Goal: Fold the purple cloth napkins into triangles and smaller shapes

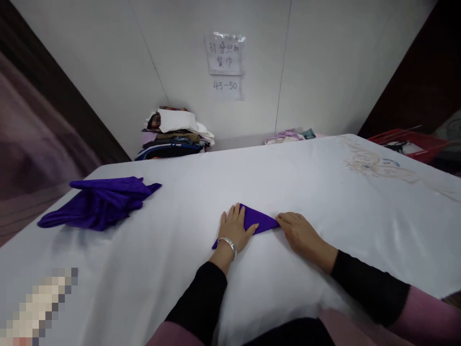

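Observation:
A purple cloth napkin (260, 221), folded into a flat triangle, lies on the white tablecloth (173, 250) in front of me. My left hand (235, 228) rests flat across its left half, fingers stretched out and thumb apart. A small purple corner sticks out below the left wrist, which wears a silver bracelet (229, 244). At the napkin's right tip, my right hand (297, 234) pinches the point between thumb and fingers. The part of the cloth beneath my left palm is hidden.
A crumpled heap of purple cloths (104, 202) lies on the table's left side. Folded clothes (176, 132) are stacked by the wall, with a smaller fabric pile (286, 136) farther right. A red basket (414, 144) stands beyond the right edge. Handwritten paper signs (225, 65) hang on the wall.

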Tool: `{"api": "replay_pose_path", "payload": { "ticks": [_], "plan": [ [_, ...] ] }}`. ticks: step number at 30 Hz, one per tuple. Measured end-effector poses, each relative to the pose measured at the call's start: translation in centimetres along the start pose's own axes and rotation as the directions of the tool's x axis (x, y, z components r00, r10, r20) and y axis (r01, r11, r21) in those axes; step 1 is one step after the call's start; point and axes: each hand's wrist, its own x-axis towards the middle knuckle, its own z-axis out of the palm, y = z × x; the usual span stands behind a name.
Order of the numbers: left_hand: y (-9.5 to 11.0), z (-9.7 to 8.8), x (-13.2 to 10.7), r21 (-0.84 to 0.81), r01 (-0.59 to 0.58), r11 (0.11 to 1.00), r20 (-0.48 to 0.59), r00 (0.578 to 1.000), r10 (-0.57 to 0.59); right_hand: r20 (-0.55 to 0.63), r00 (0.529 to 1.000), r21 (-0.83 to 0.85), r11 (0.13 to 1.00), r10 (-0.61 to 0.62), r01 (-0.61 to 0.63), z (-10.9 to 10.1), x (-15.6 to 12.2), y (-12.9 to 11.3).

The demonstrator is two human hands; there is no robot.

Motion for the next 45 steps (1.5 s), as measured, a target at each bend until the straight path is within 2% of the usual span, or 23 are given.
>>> {"api": "replay_pose_path", "payload": {
  "ticks": [3, 6, 9, 12, 17, 22, 31, 38, 45],
  "plan": [
    [0.0, 0.0, -0.1, -0.005, -0.001, 1.000, -0.008, 1.000, 0.001, -0.040, 0.997, 0.061, 0.996, -0.059, 0.061, -1.2, 0.9, -1.6],
    [0.0, -0.2, -0.1, -0.004, 0.000, 1.000, 0.003, 1.000, 0.000, 0.005, 0.993, 0.200, 0.973, -0.115, 0.111, -1.5, 3.1, -3.6],
    [-0.2, -0.3, -0.1, 0.004, -0.012, 1.000, 0.031, 0.999, 0.011, 0.074, 0.987, 0.329, 0.938, -0.142, 0.110, -0.4, 5.4, -4.8],
    [-0.3, -0.2, -0.2, 0.018, -0.029, 0.999, 0.036, 0.999, 0.028, 0.154, 0.978, 0.383, 0.921, -0.141, 0.073, 1.5, 6.5, -4.7],
    [-0.2, 0.1, -0.2, 0.001, -0.025, 1.000, 0.011, 1.000, 0.025, 0.190, 0.976, 0.321, 0.946, -0.103, 0.038, 3.1, 5.5, -3.4],
    [-0.1, 0.0, -0.2, -0.005, -0.011, 1.000, 0.011, 1.000, 0.011, 0.165, 0.983, 0.259, 0.965, -0.081, 0.036, 3.2, 4.3, -2.7],
    [0.0, -0.2, -0.5, 0.007, -0.007, 1.000, -0.003, 1.000, 0.007, 0.110, 0.990, 0.235, 0.970, -0.091, 0.063, 3.6, 4.0, -2.7],
    [-1.3, -0.5, -1.9, 0.019, 0.121, 0.992, -0.013, 0.993, -0.121, 0.110, 0.990, 0.207, 0.976, -0.086, 0.062, 3.7, 4.0, -2.7],
    [-3.8, -1.5, -5.1, 0.046, 0.261, 0.964, 0.025, 0.965, -0.262, 0.124, 0.989, 0.198, 0.979, -0.077, 0.051, 3.6, 4.0, -2.8]
  ]
}}
